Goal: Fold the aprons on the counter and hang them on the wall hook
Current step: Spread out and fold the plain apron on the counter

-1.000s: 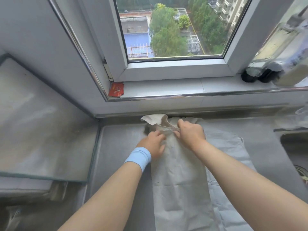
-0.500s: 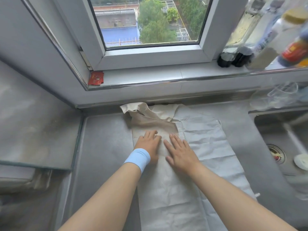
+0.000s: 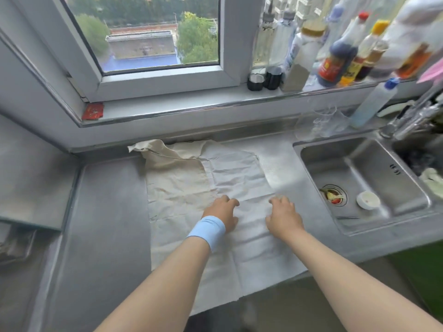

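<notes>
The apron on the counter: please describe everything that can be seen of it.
The apron is creased, thin cloth, lying flat on the steel counter beside the sink. A beige layer covers its left side; the rest is paler. The far left corner is rumpled; the near edge hangs over the counter's front. The left hand and the right hand rest on it, fingers bent.

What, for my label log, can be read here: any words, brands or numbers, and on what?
No text reads clearly.
Red packet on the sill: print too blurred.
Dark bottle, red label: too blurred.
Yellow-capped bottle, label: too blurred.
Aprons: no print shows.
</notes>
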Tool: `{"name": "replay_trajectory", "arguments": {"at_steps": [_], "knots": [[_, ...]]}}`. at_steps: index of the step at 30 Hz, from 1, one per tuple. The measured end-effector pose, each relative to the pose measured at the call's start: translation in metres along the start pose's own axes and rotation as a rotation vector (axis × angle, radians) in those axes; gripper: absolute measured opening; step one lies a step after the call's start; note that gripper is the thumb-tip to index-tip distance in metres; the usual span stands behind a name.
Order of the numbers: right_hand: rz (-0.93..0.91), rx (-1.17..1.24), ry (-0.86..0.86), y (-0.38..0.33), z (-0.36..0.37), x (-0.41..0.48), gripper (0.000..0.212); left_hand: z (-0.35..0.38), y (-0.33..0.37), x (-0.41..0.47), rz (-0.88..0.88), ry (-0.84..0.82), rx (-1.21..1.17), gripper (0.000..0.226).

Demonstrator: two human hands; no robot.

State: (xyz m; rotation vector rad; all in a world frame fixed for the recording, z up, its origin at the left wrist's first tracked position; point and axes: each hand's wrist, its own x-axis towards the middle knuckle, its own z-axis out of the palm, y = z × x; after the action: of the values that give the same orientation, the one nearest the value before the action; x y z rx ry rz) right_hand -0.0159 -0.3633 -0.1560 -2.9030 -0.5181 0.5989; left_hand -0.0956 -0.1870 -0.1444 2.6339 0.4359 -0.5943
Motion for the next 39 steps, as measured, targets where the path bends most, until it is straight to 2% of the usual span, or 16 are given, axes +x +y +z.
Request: {"name": "replay_trajectory", "arguments": {"at_steps": [3,7,11,14,17,19,21,23,26,28,29,31,33,36,39], "knots": [[0.169,0.098,-0.081,0.026,0.008,-0.013,0.053,0.019,0.027,-0.005,-0.029,-0.069,0.004,0.048],[0.263,0.314,-0.097,0.037,0.019,-0.02,0.054,0.041,0.041,-0.015,-0.048,-0.088,0.053,0.049],[0.265,0.279,-0.153,0.035,0.009,-0.025,0.028,0.044,0.038,-0.022,-0.043,-0.068,-0.009,0.056],[0.147,0.301,-0.186,0.024,-0.009,-0.032,0.009,0.036,0.036,-0.028,-0.108,-0.054,-0.302,0.053],[-0.023,0.535,-0.26,0.004,-0.031,-0.038,0.01,0.012,0.037,-0.039,-0.23,-0.011,-0.786,0.044],[-0.128,0.616,-0.324,-0.014,-0.044,-0.041,0.008,-0.007,0.033,-0.05,-0.307,-0.073,-1.054,0.046],[-0.256,0.617,-0.388,-0.038,-0.054,-0.045,0.019,-0.029,0.025,-0.064,-0.364,-0.172,-1.231,0.056],[-0.383,0.591,-0.483,-0.067,-0.061,-0.053,0.029,-0.046,0.007,-0.076,-0.382,-0.228,-1.28,0.068],[-0.46,0.613,-0.685,-0.102,-0.059,-0.065,0.016,-0.057,-0.022,-0.091,-0.423,-0.228,-1.21,0.074],[-0.459,0.63,-0.742,-0.12,-0.051,-0.066,0.016,-0.058,-0.042,-0.099,-0.498,-0.132,-1.134,0.062],[-0.461,0.626,-0.7,-0.127,-0.046,-0.065,0.02,-0.056,-0.052,-0.102,-0.537,-0.064,-1.069,0.051],[-0.445,0.553,-0.502,-0.137,-0.031,-0.059,0.023,-0.048,-0.073,-0.108,-0.607,0.025,-0.938,0.029],[-0.436,0.429,-0.356,-0.141,-0.014,-0.052,0.036,-0.037,-0.089,-0.115,-0.65,0.016,-0.862,0.027],[-0.477,0.217,-0.429,-0.146,0.019,-0.039,0.053,-0.022,-0.109,-0.119,-0.666,0.0,-0.594,0.027],[-0.506,0.002,-0.49,-0.15,0.042,-0.03,0.045,-0.013,-0.124,-0.114,-0.677,-0.081,-0.332,0.022]]}}
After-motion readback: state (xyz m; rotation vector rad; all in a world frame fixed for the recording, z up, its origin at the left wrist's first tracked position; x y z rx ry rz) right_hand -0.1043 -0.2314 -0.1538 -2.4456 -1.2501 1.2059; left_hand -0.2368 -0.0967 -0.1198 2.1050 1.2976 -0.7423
